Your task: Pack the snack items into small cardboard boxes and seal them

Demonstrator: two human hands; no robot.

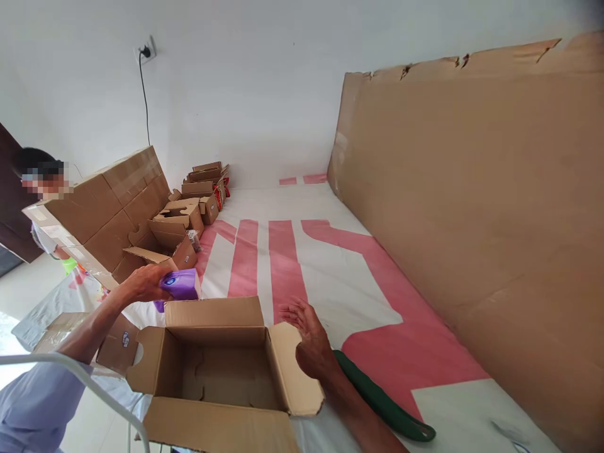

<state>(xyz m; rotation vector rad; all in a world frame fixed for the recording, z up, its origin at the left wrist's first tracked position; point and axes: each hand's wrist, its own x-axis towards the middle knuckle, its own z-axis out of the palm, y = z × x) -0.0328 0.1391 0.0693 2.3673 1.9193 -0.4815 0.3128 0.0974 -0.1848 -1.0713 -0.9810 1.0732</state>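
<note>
My left hand (147, 283) is closed on a purple pack (185, 285) with a small blue-and-white emblem, just beyond the left rear corner of an open cardboard box (214, 365). A second bit of purple shows under that hand, partly hidden. The box stands in front of me with its flaps folded outward, and only its bare cardboard inside shows. My right hand (309, 336) is open, fingers spread, over the box's right flap. Beside my right forearm lies a long dark green curved object (380, 396), whose kind I cannot make out.
Several open small cartons (182, 214) line the left rear beside a large carton (117, 207). Another carton (117, 343) sits under my left arm. A big cardboard sheet (472, 207) leans at right. A person (44, 182) is at far left. A grey tube (85, 374) crosses lower left.
</note>
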